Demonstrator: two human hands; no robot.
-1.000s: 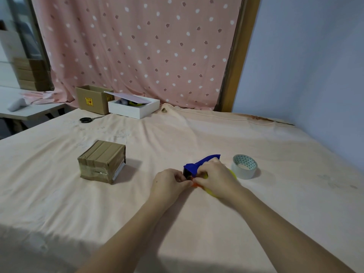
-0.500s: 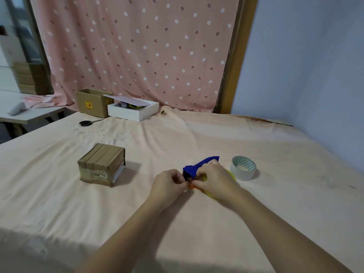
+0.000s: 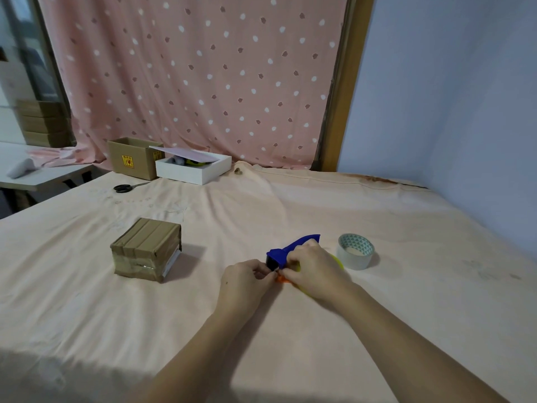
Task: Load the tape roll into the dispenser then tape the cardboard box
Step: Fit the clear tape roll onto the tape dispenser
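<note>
A blue tape dispenser (image 3: 286, 251) with yellow and orange parts lies on the peach cloth at the middle. My right hand (image 3: 312, 267) covers its body and grips it. My left hand (image 3: 247, 279) pinches at the dispenser's black front end; what its fingertips hold is too small to tell. A clear tape roll (image 3: 355, 251) with a patterned core lies flat just right of the dispenser, untouched. The small cardboard box (image 3: 146, 250), wrapped in brown tape, stands to the left, apart from both hands.
Black scissors (image 3: 125, 187) lie far left. An open cardboard box (image 3: 130, 158) and a white box (image 3: 193, 168) with a pink lid stand at the back by the dotted curtain (image 3: 197, 77). A blue wall (image 3: 450, 112) bounds the right. A white side table (image 3: 37, 175) stands left.
Both hands stay on the dispenser with only slight finger shifts at its front end. The camera view has tilted a little. The tape roll and box have not moved.
</note>
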